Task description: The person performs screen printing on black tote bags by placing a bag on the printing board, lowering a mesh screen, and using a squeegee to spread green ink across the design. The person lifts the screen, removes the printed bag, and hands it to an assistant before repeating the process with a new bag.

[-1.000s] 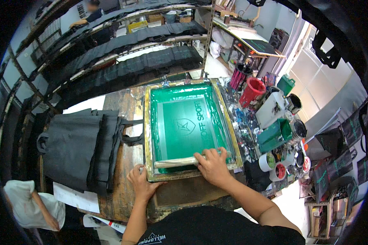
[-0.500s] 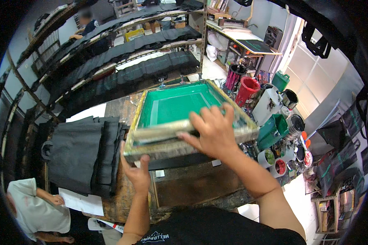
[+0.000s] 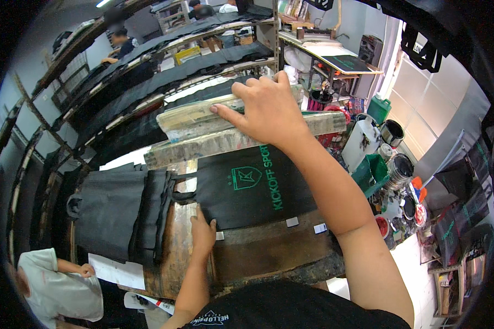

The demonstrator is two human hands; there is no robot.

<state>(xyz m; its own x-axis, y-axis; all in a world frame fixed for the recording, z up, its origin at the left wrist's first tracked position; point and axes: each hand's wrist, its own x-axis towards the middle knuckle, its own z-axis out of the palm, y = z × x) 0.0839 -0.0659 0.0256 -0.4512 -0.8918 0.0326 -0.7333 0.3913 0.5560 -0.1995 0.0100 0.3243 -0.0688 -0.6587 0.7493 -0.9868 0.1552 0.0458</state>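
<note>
My right hand (image 3: 266, 109) is closed around a pale squeegee (image 3: 186, 118), high over the far side of the worktable. Just below it, the screen frame (image 3: 203, 145) is tilted up, its near edge towards me; the hand hides where the two meet. Under the raised frame lies a black fabric bag (image 3: 217, 200) with a green shield print and lettering, its handles pointing left. My left hand (image 3: 203, 233) is at the bag's near left corner, fingers apart, thumb and fingertips at its edge.
Black bags (image 3: 110, 214) are stacked on the left of the worktable (image 3: 175, 247). Ink pots and a green container (image 3: 370, 175) crowd the right side. Drying racks (image 3: 208, 71) with black bags stand behind. A person in a white shirt (image 3: 60, 285) is at the lower left.
The screen frame has swung up from low over the table, uncovering the printed bag. My right hand rose with the squeegee. My left hand left the frame's corner and moved down to the bag.
</note>
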